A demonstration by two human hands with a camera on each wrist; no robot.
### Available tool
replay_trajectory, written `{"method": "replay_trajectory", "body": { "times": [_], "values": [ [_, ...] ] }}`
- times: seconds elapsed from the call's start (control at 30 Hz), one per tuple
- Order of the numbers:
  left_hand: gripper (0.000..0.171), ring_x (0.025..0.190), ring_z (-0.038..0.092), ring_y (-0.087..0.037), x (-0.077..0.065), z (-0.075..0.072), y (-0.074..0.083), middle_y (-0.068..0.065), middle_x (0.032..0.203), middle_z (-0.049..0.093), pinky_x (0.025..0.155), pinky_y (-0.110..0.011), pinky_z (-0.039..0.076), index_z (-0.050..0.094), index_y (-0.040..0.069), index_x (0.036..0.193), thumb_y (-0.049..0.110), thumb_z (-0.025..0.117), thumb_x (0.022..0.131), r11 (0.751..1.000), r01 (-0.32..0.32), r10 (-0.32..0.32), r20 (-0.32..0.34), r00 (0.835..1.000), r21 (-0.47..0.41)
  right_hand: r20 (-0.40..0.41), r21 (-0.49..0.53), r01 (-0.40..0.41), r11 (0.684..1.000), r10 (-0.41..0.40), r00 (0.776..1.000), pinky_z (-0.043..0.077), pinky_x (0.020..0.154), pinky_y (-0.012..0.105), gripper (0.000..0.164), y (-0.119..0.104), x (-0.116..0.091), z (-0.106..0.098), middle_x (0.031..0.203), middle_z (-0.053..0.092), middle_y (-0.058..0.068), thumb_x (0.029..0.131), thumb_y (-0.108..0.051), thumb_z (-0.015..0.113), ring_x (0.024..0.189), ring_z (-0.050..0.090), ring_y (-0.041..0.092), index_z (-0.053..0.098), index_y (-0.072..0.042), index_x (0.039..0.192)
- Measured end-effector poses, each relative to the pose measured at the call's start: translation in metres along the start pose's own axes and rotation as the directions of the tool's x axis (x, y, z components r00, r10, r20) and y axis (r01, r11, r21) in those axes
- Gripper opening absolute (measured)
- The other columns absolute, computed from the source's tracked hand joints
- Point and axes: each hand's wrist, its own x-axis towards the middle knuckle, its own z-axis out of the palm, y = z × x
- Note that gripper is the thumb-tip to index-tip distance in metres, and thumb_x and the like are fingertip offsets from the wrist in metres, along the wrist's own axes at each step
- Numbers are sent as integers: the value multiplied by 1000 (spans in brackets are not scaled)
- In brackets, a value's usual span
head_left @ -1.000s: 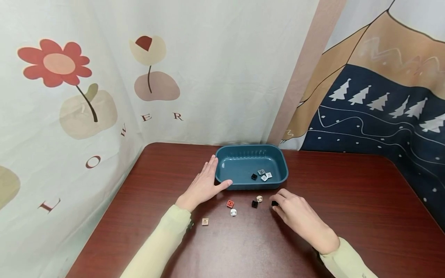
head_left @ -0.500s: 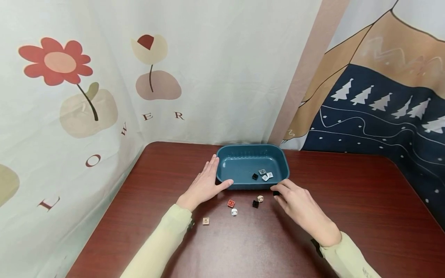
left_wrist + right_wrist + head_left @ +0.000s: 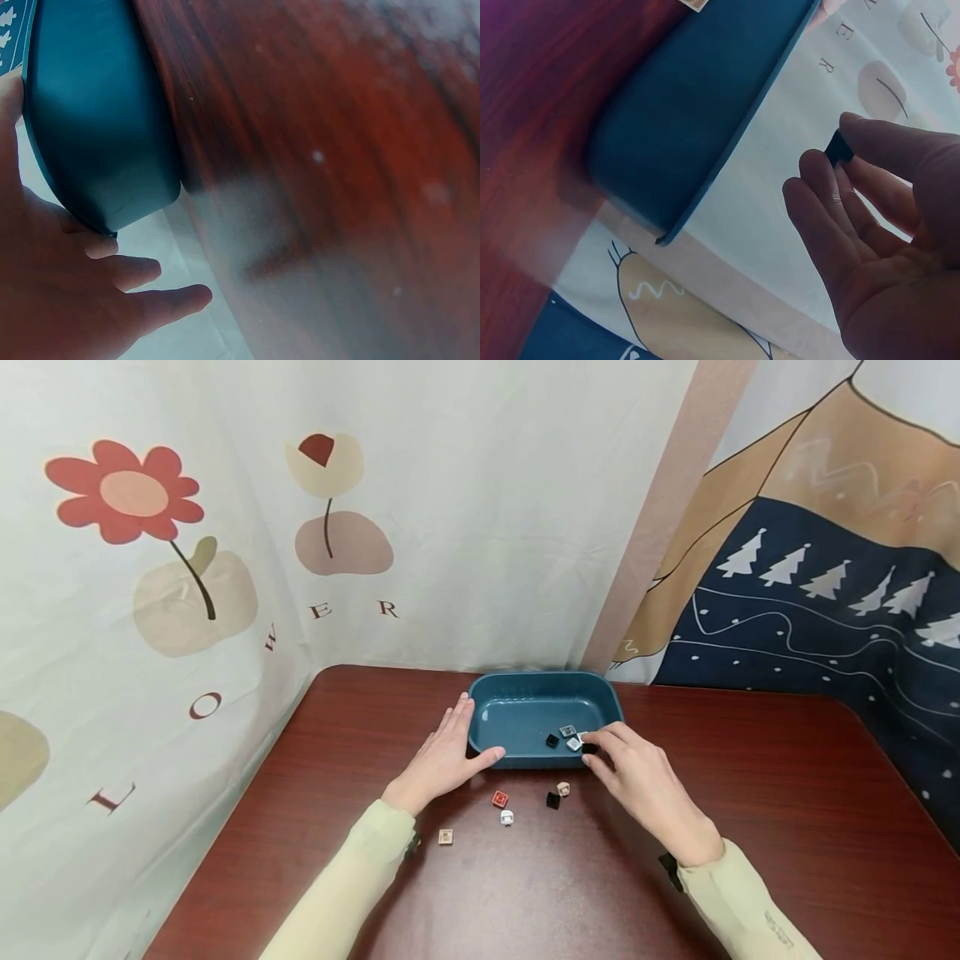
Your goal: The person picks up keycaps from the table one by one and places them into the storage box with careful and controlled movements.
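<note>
Thumb and fingertips of my right hand (image 3: 648,785) pinch a small black keycap (image 3: 839,148) above the front right rim of the blue bin (image 3: 525,762). My left hand (image 3: 438,758) rests against the bin's left end, fingers straight and thumb at the front wall. Inside the bin lie a black keycap (image 3: 552,741), a grey one and white ones, one partly hidden by my right fingers. In front of the bin are a red keycap (image 3: 500,798), a white keycap (image 3: 507,817), a black keycap (image 3: 552,800), a pale keycap (image 3: 563,789) and a beige keycap (image 3: 446,837).
The bin stands near the back edge of the dark red wooden table (image 3: 750,777). A white curtain (image 3: 480,527) with printed flowers hangs behind and at the left. To the right is a dark blue cloth (image 3: 795,610) with white trees.
My right hand has lifted the black keycap from beside the bin's front right corner and carried it up to over the rim. The left hand has stayed at the bin.
</note>
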Motion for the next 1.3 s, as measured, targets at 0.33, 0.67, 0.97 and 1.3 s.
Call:
{"method": "replay_trajectory", "body": {
  "times": [0.33,0.67,0.97,1.3],
  "values": [
    [106,147,10,-29,0,0,1,2,162,-1,110,-57,22,4,16,157,79,46,82,1000,8,-8,12,1000,8,-17,11,-45,999,45,999,49,59,30,25,2,15,0,96,64,2,81,-15,80,76,59,15,72,-9,104],
    [108,147,9,-29,2,1,0,2,162,-1,111,-57,21,4,15,157,80,44,81,1000,5,-5,14,1000,11,-31,30,-110,993,111,993,51,63,34,25,15,25,8,99,64,7,83,-10,77,80,60,17,72,-4,107],
    [106,147,10,-29,3,2,-1,2,162,0,110,-57,21,5,15,157,79,45,82,1000,4,-4,9,1000,7,12,31,-196,980,196,981,53,69,37,25,29,35,17,101,63,10,88,-12,72,83,59,21,70,-3,110],
    [108,147,9,-29,3,2,-1,2,162,-1,110,-57,22,4,15,157,81,42,81,1000,0,0,12,1000,10,66,-27,-266,963,268,961,53,80,46,25,41,43,31,108,64,16,90,-10,69,93,62,28,69,-1,113]
  ]
}}
